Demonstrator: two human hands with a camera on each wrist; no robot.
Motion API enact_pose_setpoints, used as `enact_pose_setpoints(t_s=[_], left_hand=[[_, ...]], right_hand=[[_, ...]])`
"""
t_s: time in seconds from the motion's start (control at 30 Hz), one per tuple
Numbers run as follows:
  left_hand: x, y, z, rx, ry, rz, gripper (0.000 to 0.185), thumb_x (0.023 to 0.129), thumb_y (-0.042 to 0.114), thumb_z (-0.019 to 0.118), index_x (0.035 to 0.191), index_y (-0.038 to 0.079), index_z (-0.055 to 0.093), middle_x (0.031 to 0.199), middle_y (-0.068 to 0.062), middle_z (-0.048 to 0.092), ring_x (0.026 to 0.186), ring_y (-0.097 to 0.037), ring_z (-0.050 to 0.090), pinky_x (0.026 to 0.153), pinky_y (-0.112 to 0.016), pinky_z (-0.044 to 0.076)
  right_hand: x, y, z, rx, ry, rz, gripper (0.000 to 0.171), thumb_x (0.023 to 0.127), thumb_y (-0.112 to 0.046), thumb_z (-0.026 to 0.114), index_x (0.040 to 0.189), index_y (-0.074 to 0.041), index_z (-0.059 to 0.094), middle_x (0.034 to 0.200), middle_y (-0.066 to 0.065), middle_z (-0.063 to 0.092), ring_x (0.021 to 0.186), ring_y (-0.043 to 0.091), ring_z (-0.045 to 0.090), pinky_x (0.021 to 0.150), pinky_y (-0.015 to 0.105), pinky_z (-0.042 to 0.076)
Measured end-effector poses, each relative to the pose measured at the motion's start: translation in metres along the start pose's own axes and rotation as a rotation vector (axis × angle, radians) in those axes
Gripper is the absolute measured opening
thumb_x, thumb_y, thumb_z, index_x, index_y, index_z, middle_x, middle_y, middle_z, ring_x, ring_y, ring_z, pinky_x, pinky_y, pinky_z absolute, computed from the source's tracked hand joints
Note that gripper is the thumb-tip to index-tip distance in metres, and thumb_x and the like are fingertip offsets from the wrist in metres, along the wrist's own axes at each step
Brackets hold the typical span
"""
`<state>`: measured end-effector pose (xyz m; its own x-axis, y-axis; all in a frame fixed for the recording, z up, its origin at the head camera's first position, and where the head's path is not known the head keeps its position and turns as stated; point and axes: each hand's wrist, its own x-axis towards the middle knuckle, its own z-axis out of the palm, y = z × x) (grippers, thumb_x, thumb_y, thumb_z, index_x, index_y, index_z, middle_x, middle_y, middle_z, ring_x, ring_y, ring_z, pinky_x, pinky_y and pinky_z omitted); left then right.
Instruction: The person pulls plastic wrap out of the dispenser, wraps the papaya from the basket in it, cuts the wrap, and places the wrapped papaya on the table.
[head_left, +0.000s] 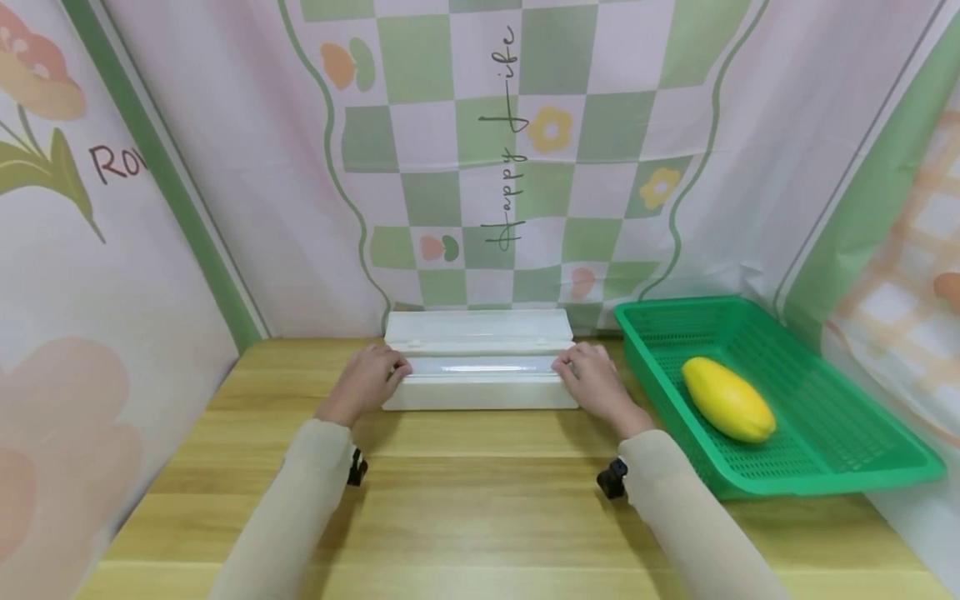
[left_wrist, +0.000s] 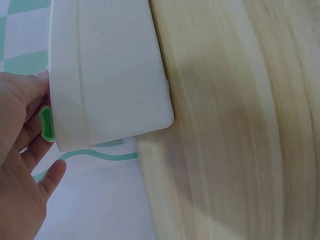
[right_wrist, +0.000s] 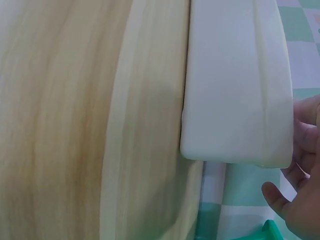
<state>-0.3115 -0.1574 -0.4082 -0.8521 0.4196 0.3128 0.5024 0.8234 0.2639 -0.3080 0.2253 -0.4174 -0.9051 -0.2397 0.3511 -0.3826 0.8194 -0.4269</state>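
Observation:
A long white plastic box [head_left: 480, 393] lies across the far middle of the wooden table [head_left: 480, 517], its lid [head_left: 476, 332] tipped open toward the backdrop and a clear roll [head_left: 480, 365] showing inside. My left hand [head_left: 367, 379] grips the box's left end, fingers curled over its top edge. My right hand [head_left: 592, 379] grips the right end the same way. In the left wrist view the fingers [left_wrist: 22, 145] lie against the box [left_wrist: 110, 75] beside a small green tab [left_wrist: 46, 124]. In the right wrist view the fingers [right_wrist: 302, 150] touch the box [right_wrist: 235, 85] at its end.
A green mesh basket [head_left: 825, 483] stands at the right of the table with a yellow oval fruit [head_left: 727, 400] in it; its corner [right_wrist: 272, 231] shows in the right wrist view. Printed cloth backdrops close in the left, back and right sides.

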Motion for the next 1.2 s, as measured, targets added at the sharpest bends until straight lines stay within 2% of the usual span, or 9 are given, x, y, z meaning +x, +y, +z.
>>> enact_pose_setpoints(t_s=[0.17, 0.37, 0.63, 0.87, 1.2], left_hand=[[-0.0018, 0.0023, -0.0013, -0.06, -0.02, -0.028, 0.022, 0.104, 0.024, 0.057, 0.106, 0.006, 0.071, 0.103, -0.005, 0.068, 0.102, -0.026, 0.058, 0.094, -0.048, 0.045], [-0.0033, 0.0034, -0.0031, -0.125, -0.01, -0.029, 0.019, 0.102, 0.02, 0.055, 0.1, 0.007, 0.07, 0.101, -0.004, 0.067, 0.102, -0.027, 0.056, 0.094, -0.049, 0.044], [-0.003, -0.0014, -0.0002, -0.167, 0.009, 0.006, 0.013, 0.102, 0.019, 0.062, 0.101, 0.008, 0.07, 0.102, -0.004, 0.069, 0.103, -0.026, 0.059, 0.094, -0.046, 0.048], [-0.0023, -0.002, -0.0008, -0.298, 0.012, -0.047, 0.011, 0.102, 0.017, 0.061, 0.105, 0.008, 0.067, 0.104, -0.005, 0.069, 0.103, -0.025, 0.064, 0.091, -0.044, 0.053], [-0.0007, 0.0002, -0.0048, -0.356, 0.017, -0.058, 0.014, 0.104, 0.017, 0.058, 0.107, 0.005, 0.065, 0.097, -0.002, 0.069, 0.092, -0.019, 0.066, 0.085, -0.036, 0.057]], right_hand=[[-0.0006, -0.0002, -0.0022, 0.037, -0.025, 0.028, 0.024, 0.103, -0.02, 0.051, 0.098, -0.004, 0.069, 0.109, 0.016, 0.061, 0.113, 0.042, 0.045, 0.099, 0.056, 0.036], [0.0003, -0.001, -0.005, 0.059, -0.05, 0.035, 0.018, 0.095, -0.024, 0.059, 0.09, -0.01, 0.069, 0.11, 0.014, 0.061, 0.111, 0.038, 0.045, 0.097, 0.057, 0.035], [-0.0013, 0.001, -0.0012, 0.081, 0.03, -0.053, 0.011, 0.099, -0.018, 0.064, 0.095, -0.009, 0.066, 0.099, 0.012, 0.066, 0.101, 0.038, 0.055, 0.091, 0.057, 0.04], [-0.0025, 0.0003, 0.0006, 0.184, 0.053, -0.089, 0.008, 0.101, -0.017, 0.062, 0.1, -0.009, 0.06, 0.092, 0.005, 0.066, 0.089, 0.027, 0.066, 0.078, 0.046, 0.053], [0.0, -0.0037, -0.0025, 0.268, 0.061, -0.097, 0.007, 0.1, -0.009, 0.063, 0.1, -0.005, 0.057, 0.086, 0.005, 0.063, 0.08, 0.021, 0.061, 0.076, 0.043, 0.056]])
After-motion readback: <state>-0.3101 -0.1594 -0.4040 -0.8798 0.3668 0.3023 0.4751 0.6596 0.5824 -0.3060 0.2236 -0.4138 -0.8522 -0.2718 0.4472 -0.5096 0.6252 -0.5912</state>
